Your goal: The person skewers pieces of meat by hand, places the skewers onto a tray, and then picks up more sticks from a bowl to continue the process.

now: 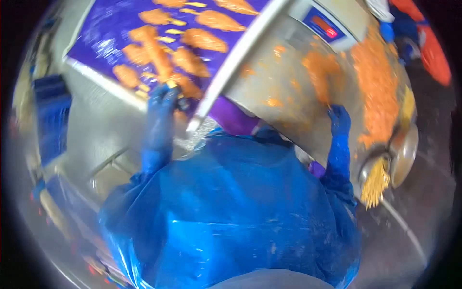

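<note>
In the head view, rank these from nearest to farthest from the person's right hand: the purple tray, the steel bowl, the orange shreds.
1. Orange shreds: just ahead of the right hand, nearly at the fingertips.
2. Steel bowl: off to the hand's right and slightly nearer the person.
3. Purple tray: far over on the left side.

My steel worktop (288,48) runs off toward one o'clock, a scale (323,26) lit red at its far end. Grey floor (423,207) lies at four o'clock, a blue crate (50,120) at nine.
</note>
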The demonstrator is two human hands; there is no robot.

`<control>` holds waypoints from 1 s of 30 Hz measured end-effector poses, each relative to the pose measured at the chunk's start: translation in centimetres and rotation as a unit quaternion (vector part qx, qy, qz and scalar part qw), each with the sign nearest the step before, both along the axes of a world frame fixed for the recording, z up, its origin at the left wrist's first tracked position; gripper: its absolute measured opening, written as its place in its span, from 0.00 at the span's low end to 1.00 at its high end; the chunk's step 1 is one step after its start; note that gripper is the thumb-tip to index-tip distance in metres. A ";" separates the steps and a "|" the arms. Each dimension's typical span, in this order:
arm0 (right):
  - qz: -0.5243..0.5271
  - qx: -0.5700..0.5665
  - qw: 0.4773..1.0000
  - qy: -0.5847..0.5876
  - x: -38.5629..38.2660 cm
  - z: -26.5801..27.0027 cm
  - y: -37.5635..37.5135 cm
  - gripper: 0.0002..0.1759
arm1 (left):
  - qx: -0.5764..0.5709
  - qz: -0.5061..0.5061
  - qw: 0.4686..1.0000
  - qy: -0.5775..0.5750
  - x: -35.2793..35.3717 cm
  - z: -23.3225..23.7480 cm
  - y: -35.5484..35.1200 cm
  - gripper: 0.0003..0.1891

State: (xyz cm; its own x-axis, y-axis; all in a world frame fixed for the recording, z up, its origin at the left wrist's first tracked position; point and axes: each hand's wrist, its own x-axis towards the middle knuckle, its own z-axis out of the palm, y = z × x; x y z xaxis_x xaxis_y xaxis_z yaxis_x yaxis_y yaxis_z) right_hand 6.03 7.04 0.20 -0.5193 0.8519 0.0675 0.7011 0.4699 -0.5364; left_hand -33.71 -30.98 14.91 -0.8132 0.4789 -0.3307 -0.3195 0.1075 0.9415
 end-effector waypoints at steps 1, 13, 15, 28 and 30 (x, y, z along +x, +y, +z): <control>-0.021 -0.050 0.997 0.050 -0.7 0.5 -1.0 0.11 | 0.046 0.016 0.999 -0.003 0.6 0.9 -0.2 0.07; -0.048 -0.395 0.912 0.099 0.2 1.2 -0.6 0.06 | -0.100 0.146 0.973 0.151 2.0 -1.0 -12.4 0.09; -0.051 -0.385 0.914 0.119 -0.1 2.3 -1.9 0.06 | -0.113 0.186 0.954 0.205 0.7 -0.9 -14.4 0.10; 0.202 -0.333 0.901 0.189 -36.8 14.0 -10.2 0.09 | 0.013 0.223 0.974 0.045 -29.3 -1.3 -16.4 0.14; 0.280 -0.369 0.870 0.170 -45.2 13.8 -13.1 0.10 | 0.132 0.184 0.974 0.000 -32.8 -3.3 -15.3 0.13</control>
